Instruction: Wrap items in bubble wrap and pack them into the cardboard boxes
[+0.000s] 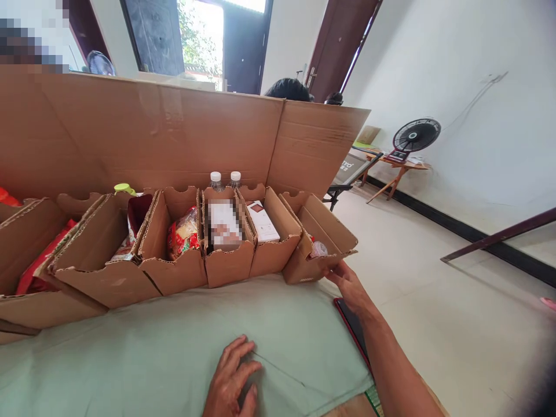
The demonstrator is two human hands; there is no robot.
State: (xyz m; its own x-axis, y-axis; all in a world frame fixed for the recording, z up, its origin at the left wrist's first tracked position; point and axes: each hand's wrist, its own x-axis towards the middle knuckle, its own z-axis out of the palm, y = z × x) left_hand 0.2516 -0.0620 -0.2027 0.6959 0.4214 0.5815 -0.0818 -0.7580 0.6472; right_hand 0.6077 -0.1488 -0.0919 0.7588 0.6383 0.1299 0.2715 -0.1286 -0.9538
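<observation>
Rightmost box (306, 267) | clear plastic item (319, 249) inside | right hand (348, 285) at corner

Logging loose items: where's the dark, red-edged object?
The object lies right of centre in the head view, below the right hand, at the right edge of the green cloth.

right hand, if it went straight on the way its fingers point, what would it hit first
The fingers of the right hand point at the near wall of the rightmost cardboard box, so that likely comes first; they may be touching it, though depth is unclear.
</observation>
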